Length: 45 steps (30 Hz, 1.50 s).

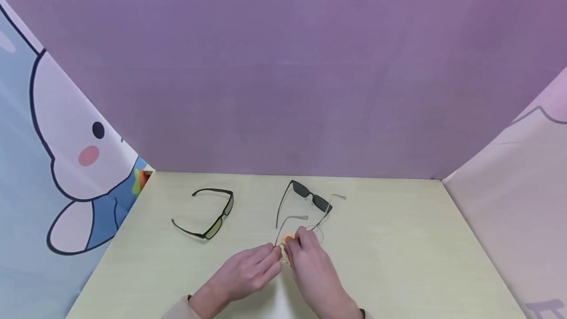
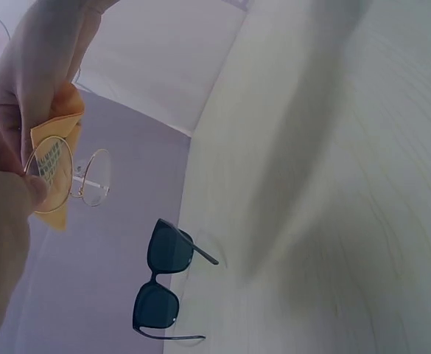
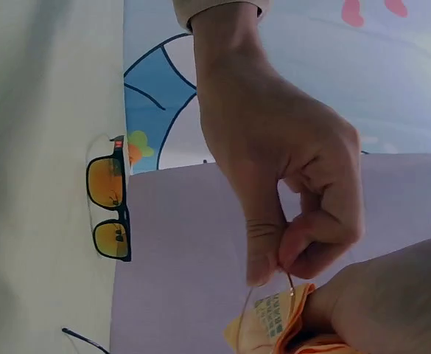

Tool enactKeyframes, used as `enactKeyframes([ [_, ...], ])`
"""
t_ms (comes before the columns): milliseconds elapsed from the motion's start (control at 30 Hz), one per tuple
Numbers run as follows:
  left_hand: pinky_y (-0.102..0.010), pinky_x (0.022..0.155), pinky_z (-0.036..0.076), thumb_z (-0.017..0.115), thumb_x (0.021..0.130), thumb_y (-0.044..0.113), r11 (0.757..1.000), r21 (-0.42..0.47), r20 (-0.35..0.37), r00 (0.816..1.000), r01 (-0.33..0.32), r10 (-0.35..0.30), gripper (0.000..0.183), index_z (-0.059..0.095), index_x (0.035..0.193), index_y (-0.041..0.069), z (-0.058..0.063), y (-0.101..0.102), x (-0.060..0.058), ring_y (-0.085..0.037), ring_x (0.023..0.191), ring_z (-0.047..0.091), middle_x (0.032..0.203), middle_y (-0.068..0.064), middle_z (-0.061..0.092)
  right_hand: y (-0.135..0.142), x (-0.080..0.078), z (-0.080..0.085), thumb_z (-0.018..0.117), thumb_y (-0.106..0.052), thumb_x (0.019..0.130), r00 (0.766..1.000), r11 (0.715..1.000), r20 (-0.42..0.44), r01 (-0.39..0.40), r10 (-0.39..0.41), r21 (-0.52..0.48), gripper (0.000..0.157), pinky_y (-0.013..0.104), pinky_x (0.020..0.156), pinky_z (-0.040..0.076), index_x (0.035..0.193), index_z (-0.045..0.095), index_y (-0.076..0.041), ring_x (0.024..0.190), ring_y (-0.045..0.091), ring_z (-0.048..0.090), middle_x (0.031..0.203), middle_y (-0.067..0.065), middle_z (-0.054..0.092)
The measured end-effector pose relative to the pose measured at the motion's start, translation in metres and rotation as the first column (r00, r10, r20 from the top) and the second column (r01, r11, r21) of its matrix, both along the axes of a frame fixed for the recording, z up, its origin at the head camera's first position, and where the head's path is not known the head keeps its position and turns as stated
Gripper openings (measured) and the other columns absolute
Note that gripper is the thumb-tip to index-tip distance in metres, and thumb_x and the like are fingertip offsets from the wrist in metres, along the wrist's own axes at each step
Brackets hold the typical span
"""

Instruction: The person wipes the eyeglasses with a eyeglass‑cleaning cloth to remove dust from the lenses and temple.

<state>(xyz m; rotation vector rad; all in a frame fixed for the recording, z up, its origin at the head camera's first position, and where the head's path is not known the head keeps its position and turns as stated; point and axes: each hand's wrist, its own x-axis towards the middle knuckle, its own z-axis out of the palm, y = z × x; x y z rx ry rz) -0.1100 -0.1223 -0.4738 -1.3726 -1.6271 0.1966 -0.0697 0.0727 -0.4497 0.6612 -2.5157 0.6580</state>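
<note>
My left hand (image 1: 250, 271) pinches the rim of a pair of thin gold-rimmed eyeglasses (image 2: 97, 178) between thumb and forefinger. The eyeglasses are held above the table, with their temples reaching away from me in the head view. In my right hand (image 1: 315, 275) is an orange cleaning cloth (image 2: 71, 110) with a patch of printed text. That cloth (image 3: 270, 324) lies against the lens beside the left fingertips, and its lower part hangs past the rim. The right fingers are partly hidden by the cloth in the right wrist view.
Black sunglasses (image 1: 320, 203) lie on the pale table (image 1: 398, 250) beyond my hands, temples toward me. Farther left are black-framed glasses with yellow-green lenses (image 1: 214, 229), temples pointing left. A purple panel (image 1: 283, 87) rises behind the table, and printed cloth (image 1: 88, 171) hangs at the left.
</note>
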Motion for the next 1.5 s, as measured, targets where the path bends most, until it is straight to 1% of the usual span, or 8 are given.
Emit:
enactKeyframes([
  [133, -0.019, 0.082, 0.058, 0.04, 0.104, -0.007, 0.999, 0.032, 0.057, 0.998, -0.015, 0.014, 0.032, 0.06, 0.084, 0.009, -0.005, -0.001, 0.001, -0.015, 0.088, 0.069, 0.096, -0.004, 0.072, 0.004, -0.001, 0.004, 0.077, -0.003, 0.091, 0.998, 0.999, 0.049, -0.024, 0.025, -0.025, 0.003, 0.017, 0.062, 0.045, 0.09, 0.073, -0.002, 0.079, 0.009, 0.044, 0.086, -0.004, 0.043],
  [267, -0.018, 0.081, 0.059, 0.04, 0.104, -0.006, 0.998, 0.067, 0.083, 0.996, -0.021, 0.015, 0.033, 0.059, 0.082, 0.009, -0.007, -0.003, 0.002, -0.015, 0.087, 0.069, 0.097, -0.004, 0.072, 0.01, -0.002, 0.005, 0.079, -0.004, 0.089, 0.995, 0.995, 0.055, -0.08, 0.083, -0.057, 0.013, 0.016, 0.065, 0.043, 0.081, 0.07, -0.01, 0.078, 0.006, 0.044, 0.086, -0.007, 0.044],
  [467, -0.018, 0.081, 0.058, 0.041, 0.105, -0.006, 0.997, 0.067, 0.089, 0.996, -0.026, 0.02, 0.033, 0.059, 0.082, 0.01, -0.005, -0.003, 0.001, -0.014, 0.087, 0.069, 0.097, -0.003, 0.073, 0.019, -0.001, 0.008, 0.076, -0.004, 0.092, 0.983, 0.981, 0.089, -0.151, 0.163, -0.125, 0.008, 0.012, 0.065, 0.043, 0.087, 0.072, -0.009, 0.08, 0.004, 0.045, 0.088, -0.009, 0.046],
  [767, -0.014, 0.081, 0.057, 0.041, 0.105, -0.005, 0.998, 0.038, 0.096, 0.993, 0.059, -0.062, 0.034, 0.058, 0.081, 0.011, 0.001, -0.001, 0.001, -0.011, 0.085, 0.067, 0.095, -0.001, 0.071, 0.032, 0.005, 0.007, 0.072, -0.009, 0.097, 0.961, 0.958, 0.051, -0.265, 0.272, -0.109, 0.005, 0.008, 0.07, 0.043, 0.093, 0.074, -0.011, 0.084, 0.003, 0.048, 0.094, -0.01, 0.05],
  [900, -0.014, 0.08, 0.056, 0.04, 0.104, -0.005, 0.999, 0.011, 0.085, 0.995, 0.054, -0.054, 0.033, 0.056, 0.08, 0.011, 0.0, 0.0, 0.002, -0.011, 0.085, 0.065, 0.094, -0.001, 0.069, 0.028, 0.006, 0.0, 0.072, -0.007, 0.097, 0.945, 0.938, 0.002, -0.325, 0.328, -0.123, 0.004, 0.003, 0.07, 0.041, 0.095, 0.075, -0.007, 0.081, 0.001, 0.05, 0.094, -0.006, 0.051],
  [1100, -0.016, 0.079, 0.058, 0.04, 0.105, -0.005, 1.0, 0.023, 0.064, 0.998, 0.009, -0.01, 0.033, 0.056, 0.08, 0.01, -0.003, -0.002, 0.004, -0.013, 0.084, 0.067, 0.094, -0.003, 0.07, 0.019, 0.006, -0.003, 0.074, -0.004, 0.094, 0.952, 0.938, -0.046, -0.307, 0.303, -0.159, 0.005, 0.003, 0.07, 0.04, 0.098, 0.076, -0.005, 0.08, 0.001, 0.05, 0.095, -0.004, 0.051],
  [1333, -0.016, 0.077, 0.058, 0.043, 0.105, -0.005, 0.999, 0.039, 0.013, 0.999, 0.034, -0.034, 0.033, 0.058, 0.079, 0.01, -0.001, -0.006, 0.003, -0.013, 0.081, 0.067, 0.092, -0.004, 0.071, 0.015, 0.006, 0.004, 0.075, -0.004, 0.092, 0.978, 0.966, -0.005, -0.206, 0.208, -0.157, 0.007, 0.005, 0.066, 0.039, 0.099, 0.076, -0.006, 0.081, 0.002, 0.046, 0.093, -0.007, 0.051],
  [1500, -0.016, 0.076, 0.058, 0.043, 0.104, -0.006, 0.997, 0.042, 0.023, 0.997, 0.066, -0.067, 0.034, 0.058, 0.079, 0.01, 0.003, -0.003, 0.005, -0.013, 0.081, 0.067, 0.09, -0.003, 0.07, 0.013, 0.006, 0.007, 0.08, 0.002, 0.086, 0.99, 0.984, -0.005, -0.138, 0.138, -0.111, 0.011, 0.007, 0.064, 0.039, 0.093, 0.076, -0.005, 0.078, 0.003, 0.046, 0.089, -0.007, 0.049],
])
